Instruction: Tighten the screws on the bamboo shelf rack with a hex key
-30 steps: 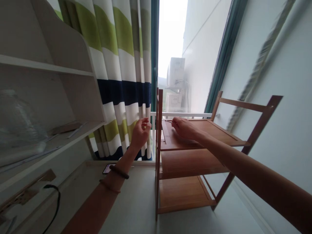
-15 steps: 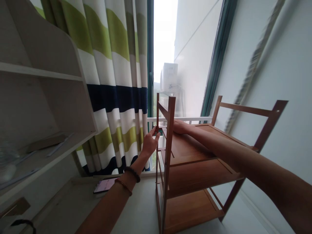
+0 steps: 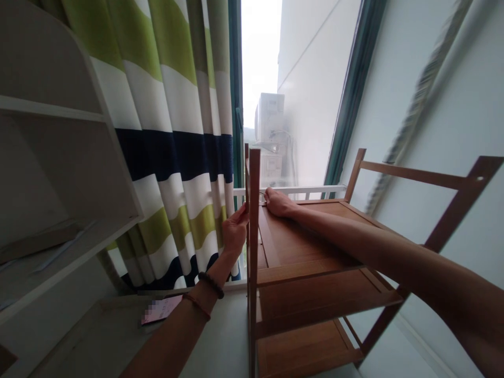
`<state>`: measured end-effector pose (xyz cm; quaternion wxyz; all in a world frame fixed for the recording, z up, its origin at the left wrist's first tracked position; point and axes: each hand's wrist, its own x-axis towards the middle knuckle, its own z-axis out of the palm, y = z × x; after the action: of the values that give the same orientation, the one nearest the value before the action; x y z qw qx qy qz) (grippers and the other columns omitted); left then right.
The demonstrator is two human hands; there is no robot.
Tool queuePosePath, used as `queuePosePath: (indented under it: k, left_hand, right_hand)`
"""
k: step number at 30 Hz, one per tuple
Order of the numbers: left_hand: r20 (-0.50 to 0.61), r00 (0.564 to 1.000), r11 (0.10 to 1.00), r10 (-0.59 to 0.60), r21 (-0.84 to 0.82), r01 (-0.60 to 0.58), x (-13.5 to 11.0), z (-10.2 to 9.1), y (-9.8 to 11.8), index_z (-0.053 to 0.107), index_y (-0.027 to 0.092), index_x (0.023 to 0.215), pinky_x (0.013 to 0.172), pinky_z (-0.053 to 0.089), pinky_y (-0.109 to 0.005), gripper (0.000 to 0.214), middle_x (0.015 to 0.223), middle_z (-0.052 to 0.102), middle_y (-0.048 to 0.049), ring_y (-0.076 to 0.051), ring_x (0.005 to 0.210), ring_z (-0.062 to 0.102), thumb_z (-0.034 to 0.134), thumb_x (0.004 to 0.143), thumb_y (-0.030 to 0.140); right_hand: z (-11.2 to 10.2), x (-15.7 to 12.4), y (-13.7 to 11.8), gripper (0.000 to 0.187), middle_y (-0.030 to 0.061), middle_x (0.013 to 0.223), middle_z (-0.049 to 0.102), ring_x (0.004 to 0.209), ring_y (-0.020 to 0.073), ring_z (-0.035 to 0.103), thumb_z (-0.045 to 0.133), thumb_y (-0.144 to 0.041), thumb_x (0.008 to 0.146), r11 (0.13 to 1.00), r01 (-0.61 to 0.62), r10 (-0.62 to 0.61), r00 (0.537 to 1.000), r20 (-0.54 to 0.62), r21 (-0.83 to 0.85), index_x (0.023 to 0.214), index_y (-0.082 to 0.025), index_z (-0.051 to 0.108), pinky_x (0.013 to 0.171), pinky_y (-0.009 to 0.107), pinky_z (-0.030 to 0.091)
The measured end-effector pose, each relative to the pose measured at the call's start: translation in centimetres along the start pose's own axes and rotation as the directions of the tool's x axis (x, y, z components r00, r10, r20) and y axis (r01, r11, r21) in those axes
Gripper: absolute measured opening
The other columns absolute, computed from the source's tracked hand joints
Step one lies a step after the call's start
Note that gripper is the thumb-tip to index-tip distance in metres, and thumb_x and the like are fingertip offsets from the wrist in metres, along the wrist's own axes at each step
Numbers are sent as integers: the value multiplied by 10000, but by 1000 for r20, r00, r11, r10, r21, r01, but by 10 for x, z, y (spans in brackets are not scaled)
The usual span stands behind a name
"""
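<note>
A brown wooden rack [image 3: 311, 247] with three shelves stands by the window. My left hand [image 3: 235, 231] reaches up to the rack's left side frame, fingers closed against the far upright post; what it pinches is hidden behind the near post. My right hand [image 3: 279, 202] rests at the far left corner of the top shelf, fingers curled together at the corner, and any small thing in them is too small to name. Both wrists of my left arm side show bead bracelets [image 3: 210, 284].
A striped green, white and navy curtain [image 3: 177, 142] hangs left of the rack. A white shelving unit [image 3: 59, 157] fills the left side. A phone with a pink case [image 3: 159, 311] lies on the grey surface below. A white wall stands close on the right.
The view has swung left and nearer the rack. My left hand moved from the curtain to the rack's left frame. My right hand stayed at the top shelf's far corner.
</note>
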<state>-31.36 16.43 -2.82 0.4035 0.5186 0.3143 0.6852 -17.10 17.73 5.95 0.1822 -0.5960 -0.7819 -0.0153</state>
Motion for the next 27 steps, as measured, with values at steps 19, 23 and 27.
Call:
queuePosePath:
  k: [19,23,27]
  left_hand:
    - [57,993,994,102,-34,-101,16,-32,-4,594,191,1126,942,433,-335,412,1113,643,-48,-187,1049,577,614,716,232]
    - [100,985,987,142,60,-149,14,-33,-4,537,218,1200,969,419,-329,448,1236,561,-43,-192,1141,512,552,753,226]
    - [145,977,975,157,136,-177,4,-38,-2,519,209,1219,991,395,-344,483,1272,529,-58,-210,1170,483,559,738,212]
  right_hand:
    - [-1,11,-26,264,179,995,614,865,275,577,251,-282,916,995,-22,22,1000,0,-95,1040,-147,441,714,360,401]
    - [-14,-9,-24,260,189,991,615,883,281,571,277,-263,908,992,17,-16,1000,11,-127,985,-134,490,723,357,395]
    - [-29,-46,-26,248,167,1017,601,936,253,545,322,-253,899,984,101,-97,995,38,-146,888,-139,542,774,316,383]
